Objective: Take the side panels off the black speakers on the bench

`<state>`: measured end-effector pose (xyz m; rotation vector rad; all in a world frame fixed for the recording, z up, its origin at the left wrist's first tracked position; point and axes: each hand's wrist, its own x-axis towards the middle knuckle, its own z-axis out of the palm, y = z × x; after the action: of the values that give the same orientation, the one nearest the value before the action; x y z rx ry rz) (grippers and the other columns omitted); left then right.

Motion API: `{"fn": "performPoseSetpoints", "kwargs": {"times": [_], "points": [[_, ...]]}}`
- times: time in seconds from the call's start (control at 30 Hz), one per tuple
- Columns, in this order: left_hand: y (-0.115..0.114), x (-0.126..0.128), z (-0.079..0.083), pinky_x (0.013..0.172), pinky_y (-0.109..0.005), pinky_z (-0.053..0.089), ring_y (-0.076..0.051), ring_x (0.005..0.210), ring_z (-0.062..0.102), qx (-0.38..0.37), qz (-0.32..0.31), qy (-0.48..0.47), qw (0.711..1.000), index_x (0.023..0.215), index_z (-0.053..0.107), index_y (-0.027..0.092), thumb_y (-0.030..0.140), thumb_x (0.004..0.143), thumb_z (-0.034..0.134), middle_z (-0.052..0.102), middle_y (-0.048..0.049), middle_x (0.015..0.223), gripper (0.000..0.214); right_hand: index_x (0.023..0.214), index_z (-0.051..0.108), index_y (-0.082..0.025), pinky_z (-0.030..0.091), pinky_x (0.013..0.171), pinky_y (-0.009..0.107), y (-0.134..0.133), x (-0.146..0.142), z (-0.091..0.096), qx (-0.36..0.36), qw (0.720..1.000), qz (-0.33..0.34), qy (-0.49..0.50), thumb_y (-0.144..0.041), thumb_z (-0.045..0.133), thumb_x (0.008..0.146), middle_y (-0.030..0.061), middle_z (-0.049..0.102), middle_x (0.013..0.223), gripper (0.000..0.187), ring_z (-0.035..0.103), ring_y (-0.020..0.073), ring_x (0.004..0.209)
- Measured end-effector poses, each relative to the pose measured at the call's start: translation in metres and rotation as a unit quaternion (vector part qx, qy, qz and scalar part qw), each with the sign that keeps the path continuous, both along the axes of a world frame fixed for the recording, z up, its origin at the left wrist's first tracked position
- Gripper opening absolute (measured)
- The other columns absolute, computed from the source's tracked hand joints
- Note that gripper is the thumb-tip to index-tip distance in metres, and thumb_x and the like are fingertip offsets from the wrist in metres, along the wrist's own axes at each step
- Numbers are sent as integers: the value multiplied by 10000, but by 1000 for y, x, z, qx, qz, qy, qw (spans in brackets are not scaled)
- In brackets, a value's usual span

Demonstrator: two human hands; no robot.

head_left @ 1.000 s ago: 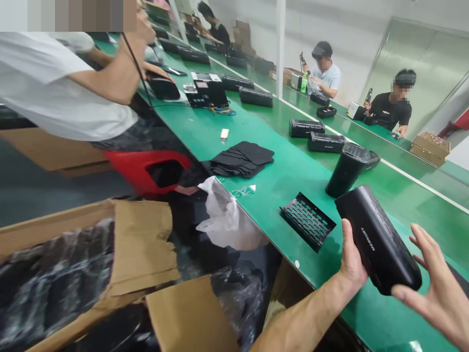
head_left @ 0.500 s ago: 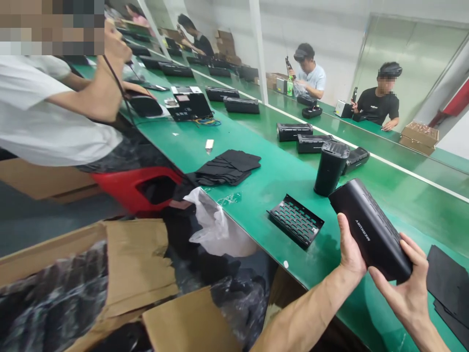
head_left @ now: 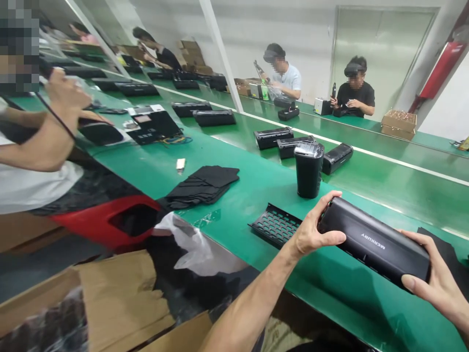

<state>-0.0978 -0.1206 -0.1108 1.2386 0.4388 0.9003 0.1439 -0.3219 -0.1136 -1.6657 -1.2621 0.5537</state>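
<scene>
Left hand [head_left: 315,230] and right hand [head_left: 436,276] wrap around opposite ends of a black MERKURY speaker [head_left: 373,244], held above a green workbench [head_left: 351,313]; a perforated black grille [head_left: 274,225] lies just beside the left hand, an upright black cylinder [head_left: 309,168] stands beyond

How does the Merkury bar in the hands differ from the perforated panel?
The black MERKURY bar sits in the left hand and right hand; the perforated panel lies on the green bench. The bar is solid and lettered, the panel an open lattice. Both are black.
</scene>
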Motion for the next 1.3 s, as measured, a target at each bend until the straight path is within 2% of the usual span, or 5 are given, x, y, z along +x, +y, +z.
{"fn": "performPoseSetpoints", "kwargs": {"times": [0.23, 0.73, 1.0, 1.13, 1.3], "points": [[-24, 28, -30, 1068, -381, 497, -298, 1130, 676, -193, 92, 6, 977, 1299, 689, 268, 406, 672, 920, 742, -35, 1171, 682, 1633, 376, -333, 601, 936, 505, 8, 43, -16, -48, 972, -12, 230, -749, 691, 853, 168, 554, 1571, 938, 654, 391, 1290], [-83, 63, -33, 660, -339, 561, -241, 745, 722, -564, -41, 20, 824, 1010, 727, 135, 656, 984, 571, 786, -144, 877, 544, 1368, 584, -322, 628, 974, 542, 52, -68, -115, 108, 884, -133, 434, -729, 611, 946, 63, 753, 1276, 587, 685, 351, 1259], [-40, 12, -46, 1074, -543, 519, -412, 1412, 515, -191, -5, 123, 974, 1592, 390, 281, 853, 665, 803, 415, -201, 1649, 1164, 1629, 408, -280, 461, 1171, 563, 33, -4, -32, 28, 997, -38, 55, -481, 864, 750, 136, 548, 1601, 1011, 538, 416, 1438], [-16, -6, -17, 1132, -473, 482, -410, 1544, 353, 119, -48, 138, 982, 1641, 327, 356, 747, 653, 895, 265, -127, 1743, 1205, 1652, 419, -319, 537, 1021, 565, 28, 5, 1, -37, 955, 58, -287, -248, 768, 689, 131, 614, 1514, 1027, 631, 404, 1275], [-17, -1, -31, 1101, -464, 498, -395, 1449, 446, 122, -76, 201, 969, 1608, 381, 274, 639, 711, 867, 345, -155, 1665, 1084, 1640, 439, -227, 579, 921, 550, 39, -15, 2, -61, 905, 129, -401, -229, 751, 664, 184, 645, 1454, 1024, 669, 402, 1175]]}}
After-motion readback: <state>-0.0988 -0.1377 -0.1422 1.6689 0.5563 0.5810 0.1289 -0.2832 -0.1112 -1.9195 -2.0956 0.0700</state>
